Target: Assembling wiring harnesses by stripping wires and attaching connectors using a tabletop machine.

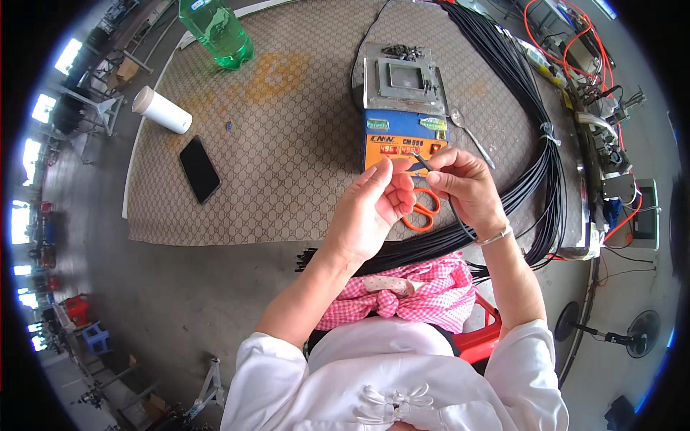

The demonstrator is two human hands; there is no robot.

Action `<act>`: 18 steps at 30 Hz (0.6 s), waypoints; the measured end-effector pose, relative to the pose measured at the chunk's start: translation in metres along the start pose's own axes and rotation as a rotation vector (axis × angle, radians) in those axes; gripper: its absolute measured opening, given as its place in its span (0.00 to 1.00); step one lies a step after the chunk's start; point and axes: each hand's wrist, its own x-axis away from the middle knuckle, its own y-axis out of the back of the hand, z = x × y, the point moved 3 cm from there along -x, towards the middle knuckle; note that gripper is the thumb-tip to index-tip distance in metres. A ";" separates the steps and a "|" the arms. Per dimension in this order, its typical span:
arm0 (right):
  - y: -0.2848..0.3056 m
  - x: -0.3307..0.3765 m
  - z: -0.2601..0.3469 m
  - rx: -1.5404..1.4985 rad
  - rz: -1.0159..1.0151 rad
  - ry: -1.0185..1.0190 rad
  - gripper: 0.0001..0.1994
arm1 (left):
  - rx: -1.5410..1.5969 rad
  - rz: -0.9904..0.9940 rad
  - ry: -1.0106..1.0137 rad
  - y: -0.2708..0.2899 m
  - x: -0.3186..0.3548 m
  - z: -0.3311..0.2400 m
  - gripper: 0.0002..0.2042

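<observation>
Between the thumb and fingers of my right hand [463, 185] is the end of a black cable [422, 162], its tip pointing up and left. The rest of that cable hangs below the hand toward the bundle. Close beside the tip is my left hand [370, 205], palm turned inward, fingers loosely curled and index stretched out, with nothing visible in it. Just beyond both hands stands a blue and orange solder pot [402, 133] with a red digital display and a square metal bath on top. Orange-handled scissors [420, 219] lie on the table, partly behind my hands.
A thick bundle of black cables [528, 188] curves along the table's right side and front edge. A metal spoon [473, 136] lies right of the pot. Leftward are a black phone [200, 169], a white cup [162, 110] and a green bottle [219, 36]. Machinery [611, 122] stands at right.
</observation>
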 end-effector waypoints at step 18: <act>0.000 0.009 -0.016 0.002 0.077 0.023 0.06 | 0.005 0.000 0.041 -0.001 0.002 0.007 0.12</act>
